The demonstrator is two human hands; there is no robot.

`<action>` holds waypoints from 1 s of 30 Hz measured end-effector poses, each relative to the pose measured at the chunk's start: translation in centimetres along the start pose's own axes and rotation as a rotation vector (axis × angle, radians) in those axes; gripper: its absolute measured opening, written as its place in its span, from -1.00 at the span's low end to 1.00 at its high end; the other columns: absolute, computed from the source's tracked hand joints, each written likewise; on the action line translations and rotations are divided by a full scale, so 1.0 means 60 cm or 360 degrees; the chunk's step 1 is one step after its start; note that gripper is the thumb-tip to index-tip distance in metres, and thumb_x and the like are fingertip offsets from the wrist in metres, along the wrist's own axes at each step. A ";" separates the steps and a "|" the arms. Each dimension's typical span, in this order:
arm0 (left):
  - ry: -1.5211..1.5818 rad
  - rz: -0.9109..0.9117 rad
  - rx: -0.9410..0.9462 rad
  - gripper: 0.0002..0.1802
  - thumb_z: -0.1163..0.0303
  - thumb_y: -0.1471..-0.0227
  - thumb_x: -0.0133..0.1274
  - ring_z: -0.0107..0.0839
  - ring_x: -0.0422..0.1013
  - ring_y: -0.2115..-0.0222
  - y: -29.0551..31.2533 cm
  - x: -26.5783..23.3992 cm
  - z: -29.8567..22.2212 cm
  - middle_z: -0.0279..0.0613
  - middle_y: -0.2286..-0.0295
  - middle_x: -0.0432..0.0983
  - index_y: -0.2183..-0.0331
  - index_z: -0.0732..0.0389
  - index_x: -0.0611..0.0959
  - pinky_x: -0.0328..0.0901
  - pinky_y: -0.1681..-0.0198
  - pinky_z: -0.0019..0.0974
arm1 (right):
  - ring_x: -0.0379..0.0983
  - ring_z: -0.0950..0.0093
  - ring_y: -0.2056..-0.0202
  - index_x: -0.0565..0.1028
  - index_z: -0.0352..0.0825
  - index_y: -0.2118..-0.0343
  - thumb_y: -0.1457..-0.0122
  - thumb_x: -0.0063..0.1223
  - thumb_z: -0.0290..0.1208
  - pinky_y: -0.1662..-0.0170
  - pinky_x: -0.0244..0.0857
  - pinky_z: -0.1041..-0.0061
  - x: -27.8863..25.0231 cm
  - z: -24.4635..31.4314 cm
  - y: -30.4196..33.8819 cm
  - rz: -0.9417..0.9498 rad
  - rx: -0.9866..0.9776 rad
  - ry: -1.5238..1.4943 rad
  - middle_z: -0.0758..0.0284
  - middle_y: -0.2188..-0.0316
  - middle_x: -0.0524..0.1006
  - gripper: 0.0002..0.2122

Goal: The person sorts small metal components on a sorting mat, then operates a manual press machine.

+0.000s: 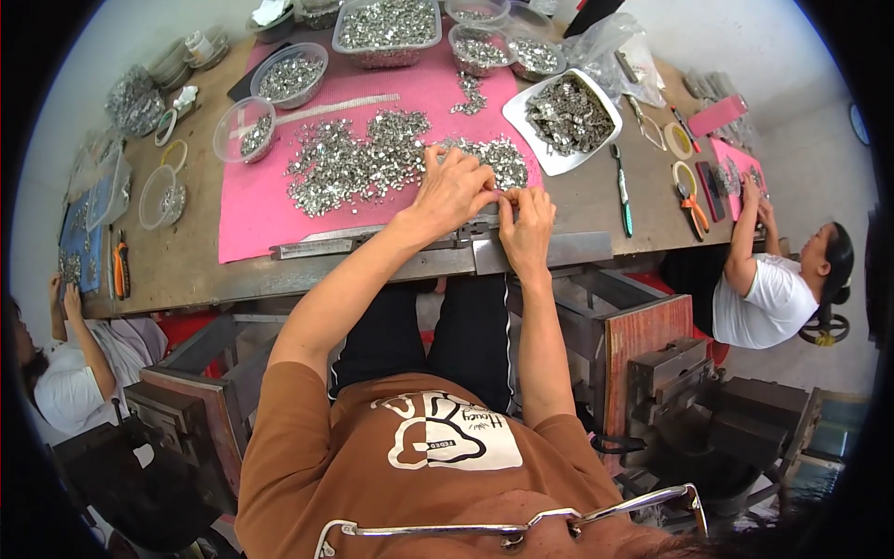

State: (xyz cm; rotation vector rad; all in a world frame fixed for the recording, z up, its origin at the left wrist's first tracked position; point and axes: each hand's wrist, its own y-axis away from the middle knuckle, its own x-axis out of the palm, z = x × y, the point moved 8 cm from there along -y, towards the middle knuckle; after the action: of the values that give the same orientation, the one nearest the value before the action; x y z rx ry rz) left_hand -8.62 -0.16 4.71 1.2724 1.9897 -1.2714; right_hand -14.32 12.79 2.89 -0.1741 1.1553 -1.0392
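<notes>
head view: a wooden table [186, 261] carries a pink mat [261, 210] spread with a loose heap of small silvery metal pieces [363, 163]. at the far edge of the mat stand clear plastic tubs: a rectangular one [386, 28] heaped with the same pieces, round ones [291, 74] and [245, 130] on the left, and smaller round ones [480, 48] behind. a white square tray [562, 116] full of darker metal bits sits just right of the mat, with crumpled clear plastic bags [615, 42] behind it. a green-handled tool [622, 191] lies beside the tray, orange-handled scissors [691, 200] further right, and rolls of tape [678, 140] near them. a pink flat box [717, 115] lies at the far right; any label on it is too small to make out.

the metal pieces are tiny, shiny and tangled together, lying in a wide drift across the middle of the mat and reaching up to the hands.

the left hand [453, 191] rests at the near edge of the heap, fingers curled in and pinched on something small at the fingertips; what exactly it grips is too small to tell. the right hand [528, 224] is just beside it, touching it, fingers bent and closed toward the same spot, over a grey metal bar [391, 244] fixed along the table's front edge.

other people sit at the left [65, 373] and right [773, 289] ends of the table.
</notes>
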 end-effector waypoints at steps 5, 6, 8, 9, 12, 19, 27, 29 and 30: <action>-0.0127 -0.0005 -0.0032 -0.86 0.29 -0.03 0.25 -0.27 0.38 0.23 0.002 0.014 0.005 -0.28 0.39 0.51 0.37 0.12 0.68 0.04 -0.10 0.09 | 0.40 0.23 0.25 0.50 -0.29 0.35 -0.12 0.23 -0.52 0.18 0.16 0.24 0.001 0.003 -0.002 0.0009 0.0010 0.0002 0.28 0.35 0.46 -0.90; -0.0130 -0.0002 -0.0038 -0.86 0.29 -0.03 0.25 -0.27 0.38 0.23 0.002 0.015 0.005 -0.28 0.39 0.51 0.37 0.12 0.68 0.04 -0.10 0.09 | 0.40 0.23 0.25 0.50 -0.29 0.35 -0.12 0.23 -0.52 0.18 0.16 0.24 0.001 0.002 -0.002 0.0013 0.0012 -0.0003 0.28 0.35 0.46 -0.90; -0.0152 0.0005 -0.0036 -0.89 0.32 -0.05 0.23 -0.27 0.38 0.23 0.002 0.014 0.008 -0.28 0.39 0.51 0.39 0.13 0.67 0.04 -0.10 0.09 | 0.40 0.23 0.25 0.50 -0.29 0.35 -0.12 0.23 -0.52 0.18 0.16 0.24 0.000 0.001 -0.001 0.0005 0.0011 0.0009 0.28 0.35 0.46 -0.90; -0.0157 0.0007 -0.0042 -0.89 0.32 -0.05 0.23 -0.27 0.38 0.23 0.003 0.015 0.013 -0.28 0.39 0.51 0.39 0.13 0.67 0.04 -0.10 0.09 | 0.40 0.23 0.25 0.50 -0.29 0.35 -0.12 0.23 -0.52 0.18 0.16 0.24 0.001 0.002 -0.002 0.0008 0.0010 0.0002 0.28 0.35 0.46 -0.90; -0.0190 -0.0045 0.0022 -0.91 0.35 -0.07 0.19 -0.26 0.39 0.22 0.010 0.005 0.016 -0.27 0.38 0.51 0.38 0.15 0.65 0.04 -0.11 0.08 | 0.40 0.24 0.25 0.49 -0.30 0.34 -0.13 0.21 -0.53 0.17 0.16 0.25 0.002 0.003 -0.003 0.0010 0.0011 -0.0010 0.29 0.36 0.46 -0.90; -0.0096 -0.0238 -0.0025 -0.98 0.45 -0.12 0.11 -0.27 0.38 0.24 0.099 -0.097 0.011 -0.28 0.39 0.46 0.35 0.16 0.59 0.08 -0.02 -0.11 | 0.42 0.24 0.30 0.46 -0.32 0.34 -0.13 0.16 -0.62 0.15 0.19 0.28 -0.014 0.036 0.001 -0.0009 -0.0103 -0.0274 0.27 0.37 0.49 -0.89; 0.0050 -0.0268 -0.0073 -0.91 0.46 -0.07 0.17 -0.28 0.39 0.30 0.156 -0.091 -0.010 -0.28 0.39 0.45 0.34 0.17 0.57 0.10 0.06 -0.15 | 0.41 0.25 0.26 0.45 -0.33 0.32 -0.09 0.18 -0.64 0.16 0.21 0.29 0.019 0.135 0.030 0.0219 -0.0325 -0.0545 0.27 0.31 0.50 -0.85; 0.0001 -0.0264 -0.0054 -0.89 0.45 -0.05 0.18 -0.26 0.37 0.28 0.156 -0.085 -0.011 -0.26 0.39 0.42 0.35 0.17 0.55 0.12 0.03 -0.09 | 0.41 0.25 0.26 0.45 -0.34 0.32 -0.07 0.19 -0.64 0.15 0.21 0.29 0.024 0.136 0.032 0.0240 -0.0349 -0.0479 0.27 0.30 0.51 -0.84; 0.0002 -0.0267 -0.0054 -0.89 0.45 -0.05 0.18 -0.26 0.37 0.28 0.157 -0.083 -0.010 -0.26 0.39 0.42 0.35 0.17 0.55 0.12 0.03 -0.09 | 0.41 0.25 0.26 0.45 -0.34 0.32 -0.07 0.19 -0.64 0.15 0.21 0.29 0.025 0.136 0.033 0.0242 -0.0351 -0.0477 0.27 0.30 0.51 -0.84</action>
State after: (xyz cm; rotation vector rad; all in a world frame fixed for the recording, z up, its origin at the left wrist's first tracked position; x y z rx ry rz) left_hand 2.06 -0.53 4.46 1.1104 2.1475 -1.3068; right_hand -6.49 9.70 4.37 -0.3970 0.9908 -0.7220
